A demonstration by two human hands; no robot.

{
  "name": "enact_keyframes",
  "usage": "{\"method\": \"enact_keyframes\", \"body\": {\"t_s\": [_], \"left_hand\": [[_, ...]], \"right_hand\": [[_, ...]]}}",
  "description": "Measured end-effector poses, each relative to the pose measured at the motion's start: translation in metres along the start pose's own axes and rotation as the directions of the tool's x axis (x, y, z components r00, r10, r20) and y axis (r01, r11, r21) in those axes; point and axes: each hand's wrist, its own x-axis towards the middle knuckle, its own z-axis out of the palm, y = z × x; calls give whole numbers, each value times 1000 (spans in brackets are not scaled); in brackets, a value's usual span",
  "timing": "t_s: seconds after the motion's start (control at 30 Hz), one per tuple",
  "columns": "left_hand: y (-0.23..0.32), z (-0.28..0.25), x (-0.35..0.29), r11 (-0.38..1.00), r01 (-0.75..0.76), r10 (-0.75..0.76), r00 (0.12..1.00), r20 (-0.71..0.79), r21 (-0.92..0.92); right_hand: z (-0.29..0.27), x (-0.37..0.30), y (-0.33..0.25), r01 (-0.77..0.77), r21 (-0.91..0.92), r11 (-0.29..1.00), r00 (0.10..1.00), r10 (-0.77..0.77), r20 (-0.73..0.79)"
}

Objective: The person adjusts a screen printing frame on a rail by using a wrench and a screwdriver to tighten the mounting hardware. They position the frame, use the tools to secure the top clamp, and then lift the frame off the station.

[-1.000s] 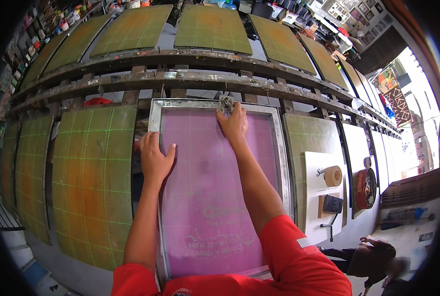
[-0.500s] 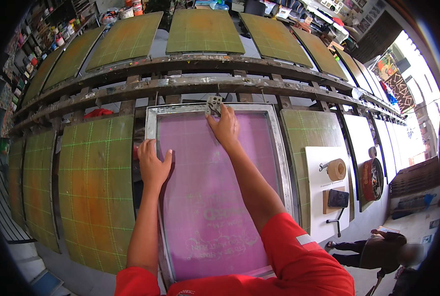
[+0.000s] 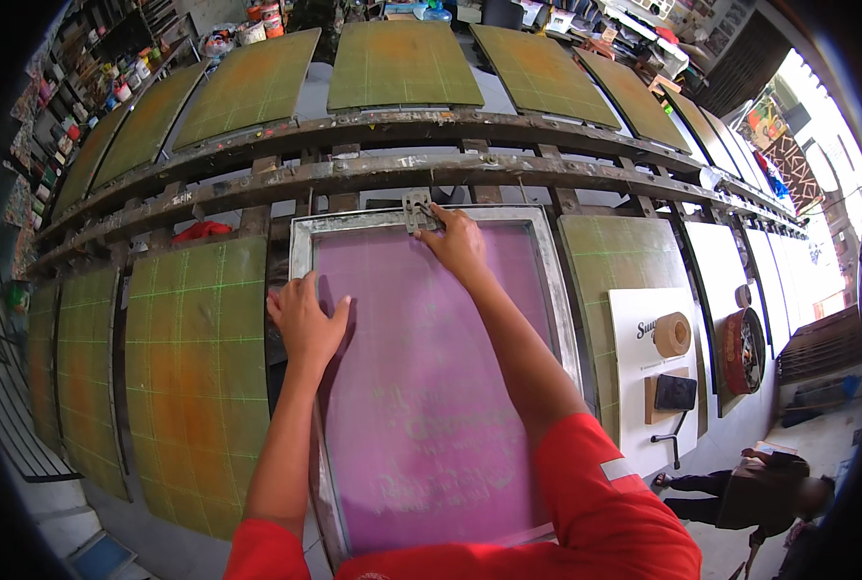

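Note:
A silk-screen printing frame [image 3: 302, 253] with pale, worn rails lies in front of me, its pink-purple mesh [image 3: 402, 319] showing faint reversed lettering near my body. My left hand [image 3: 307, 324] grips the left rail, its fingers at the outer edge and its thumb on the inner side. At the far rail, my right hand [image 3: 457, 240] has its fingers closed on the right side of a small metal bracket [image 3: 415, 211] with holes. The fingertips partly cover that bracket.
Green-gridded printing boards [image 3: 197, 372] flank the frame, and more stand beyond dark rails [image 3: 373, 174]. On the right, a white board [image 3: 629, 387] carries a tape roll [image 3: 673, 334], a dark block [image 3: 675, 393] and a black crank handle [image 3: 677, 440]. A round tin [image 3: 743, 353] sits farther right. A person [image 3: 764, 493] stands lower right.
My right hand has shifted slightly right along the bracket, baring more of it. My left hand stays on the left rail. The whole view has moved a little.

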Motion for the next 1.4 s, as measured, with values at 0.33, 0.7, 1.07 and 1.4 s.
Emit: {"method": "enact_keyframes", "body": {"t_s": [0.33, 0.7, 1.07, 1.4], "left_hand": [[35, 79, 139, 859, -491, 512, 803, 305, -147], [45, 90, 170, 909, -225, 377, 804, 460, -351], [36, 104, 184, 862, -73, 365, 778, 512, -502], [40, 100, 185, 800, 59, 368, 739, 565, -597]], "right_hand": [[4, 4, 7, 90, 49, 995, 996, -89, -30], [1, 13, 1, -71, 0, 997, 996, 71, 45], [4, 13, -1, -63, 21, 998, 996, 62, 57], [11, 10, 4, -76, 130, 989, 996, 81, -30]]}}
